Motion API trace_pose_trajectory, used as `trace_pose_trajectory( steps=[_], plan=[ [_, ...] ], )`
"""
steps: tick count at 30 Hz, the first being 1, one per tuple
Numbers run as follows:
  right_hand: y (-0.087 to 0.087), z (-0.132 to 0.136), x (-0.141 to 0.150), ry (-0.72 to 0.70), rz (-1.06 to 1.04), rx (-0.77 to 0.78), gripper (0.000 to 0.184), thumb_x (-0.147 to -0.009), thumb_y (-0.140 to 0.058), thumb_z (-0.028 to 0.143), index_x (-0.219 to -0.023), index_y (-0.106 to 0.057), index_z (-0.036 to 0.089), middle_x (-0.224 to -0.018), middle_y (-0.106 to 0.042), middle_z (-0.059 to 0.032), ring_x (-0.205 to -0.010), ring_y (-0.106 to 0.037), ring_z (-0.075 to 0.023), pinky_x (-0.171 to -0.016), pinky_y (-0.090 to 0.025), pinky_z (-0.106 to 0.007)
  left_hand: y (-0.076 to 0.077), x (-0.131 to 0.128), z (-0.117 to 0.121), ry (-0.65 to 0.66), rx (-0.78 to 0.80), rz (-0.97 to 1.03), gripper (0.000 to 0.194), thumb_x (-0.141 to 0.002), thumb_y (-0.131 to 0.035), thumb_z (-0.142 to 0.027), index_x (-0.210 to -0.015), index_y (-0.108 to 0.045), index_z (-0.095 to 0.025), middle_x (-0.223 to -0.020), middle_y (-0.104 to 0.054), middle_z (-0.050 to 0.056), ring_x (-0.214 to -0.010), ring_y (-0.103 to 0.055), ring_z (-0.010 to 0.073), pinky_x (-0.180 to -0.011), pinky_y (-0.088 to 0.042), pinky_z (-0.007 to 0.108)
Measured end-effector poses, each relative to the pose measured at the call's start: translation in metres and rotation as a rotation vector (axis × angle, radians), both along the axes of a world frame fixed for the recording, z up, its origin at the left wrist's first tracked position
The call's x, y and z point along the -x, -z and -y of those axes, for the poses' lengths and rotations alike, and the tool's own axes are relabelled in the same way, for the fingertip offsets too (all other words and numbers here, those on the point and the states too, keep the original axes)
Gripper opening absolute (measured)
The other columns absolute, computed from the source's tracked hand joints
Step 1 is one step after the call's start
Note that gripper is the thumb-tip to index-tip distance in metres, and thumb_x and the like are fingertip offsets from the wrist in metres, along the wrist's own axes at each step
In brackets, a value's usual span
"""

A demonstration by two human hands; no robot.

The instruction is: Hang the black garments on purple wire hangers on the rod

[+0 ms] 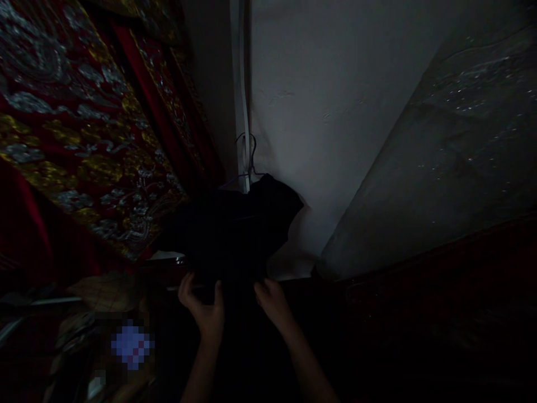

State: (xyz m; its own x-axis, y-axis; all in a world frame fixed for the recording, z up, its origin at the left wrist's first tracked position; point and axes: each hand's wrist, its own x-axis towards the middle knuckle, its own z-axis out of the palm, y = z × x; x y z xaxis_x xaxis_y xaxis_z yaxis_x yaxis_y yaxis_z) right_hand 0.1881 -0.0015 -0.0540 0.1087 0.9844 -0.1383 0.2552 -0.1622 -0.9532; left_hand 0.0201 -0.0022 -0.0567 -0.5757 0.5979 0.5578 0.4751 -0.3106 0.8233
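The short-sleeved black cloth garment [235,235] hangs on a thin dark wire hanger [253,154], whose hook rises above it beside a long pale vertical strip [244,101]. At the garment's lower part, the left hand [203,308] has its thumb and fingers spread apart; the right hand [269,296] has its fingers curled in close to the dark cloth, but it is too dark to tell whether they grip it. Left of the garment is a red cloth hanging with raised gold and silver embroidery [100,129]. Behind the garment and to its right is a plain grey wall [327,101], and farther right a dull, translucent sheet with glints on it [440,168]. Below and left of the garment lies a blurred blue patch [132,344], too pixelated to identify
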Motion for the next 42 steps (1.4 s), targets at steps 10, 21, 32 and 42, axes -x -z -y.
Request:
trace_pose_trajectory(
  steps=[10,21,32,42],
  plan=[
    [-0.013,0.011,0.002,-0.025,0.122,-0.171,0.039,-0.094,-0.046,0.048,-0.066,-0.052,0.022,-0.061,-0.056,-0.0009,-0.060,-0.056,-0.0163,-0.060,-0.039,-0.027,0.030,-0.049,0.012,0.634,0.283,0.004,0.026,-0.084,-0.061,-0.034,-0.100,-0.070,-0.017,-0.098,-0.076,0.011,-0.093,-0.073,0.0264,-0.086,-0.059,0.039],
    [-0.014,0.010,-0.007,-0.142,-0.020,-0.201,0.022,-0.088,-0.054,0.044,-0.084,-0.054,0.023,-0.069,-0.057,0.0016,-0.064,-0.056,-0.0154,-0.061,-0.040,-0.026,0.018,-0.043,0.012,0.636,0.334,0.051,0.033,-0.087,-0.060,-0.032,-0.115,-0.068,-0.017,-0.101,-0.078,0.010,-0.095,-0.075,0.0242,-0.087,-0.059,0.037],
    [-0.098,-0.039,-0.018,-0.021,-0.634,-0.034,0.025,-0.060,-0.072,0.038,-0.058,-0.062,0.016,-0.041,-0.039,0.0078,-0.038,-0.030,-0.0045,-0.042,-0.017,-0.022,0.014,-0.032,-0.007,0.619,0.287,-0.114,0.008,-0.091,-0.055,-0.029,-0.095,-0.057,-0.021,-0.087,-0.069,0.004,-0.086,-0.071,0.0195,-0.079,-0.055,0.031],
    [-0.211,-0.095,0.008,-0.057,-0.641,-0.412,0.025,-0.070,-0.072,0.039,-0.066,-0.063,0.016,-0.045,-0.044,0.0071,-0.040,-0.034,-0.0046,-0.039,-0.019,-0.019,0.002,-0.007,-0.051,0.533,0.322,-0.084,0.020,-0.087,-0.062,-0.033,-0.101,-0.060,-0.020,-0.092,-0.072,0.007,-0.087,-0.071,0.0231,-0.079,-0.055,0.034]
  ],
)
